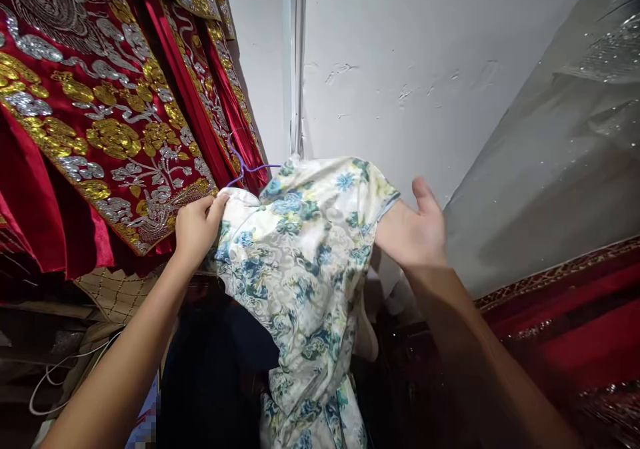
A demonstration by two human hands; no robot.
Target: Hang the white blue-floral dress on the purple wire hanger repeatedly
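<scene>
A white dress with blue and green flowers [305,262] hangs on a purple wire hanger [245,167] in front of me. My left hand [196,229] is closed on the dress collar, just below the hanger's hook. My right hand [414,232] is under the right short sleeve of the dress, its thumb raised; its fingers are hidden by the cloth.
Red robes with gold and silver embroidery [100,115] hang close at the left. A white wall with a vertical pipe [298,62] stands behind. A grey glittery fabric [560,155] hangs at the right, red cloth [575,329] below it. A white cable [60,369] lies lower left.
</scene>
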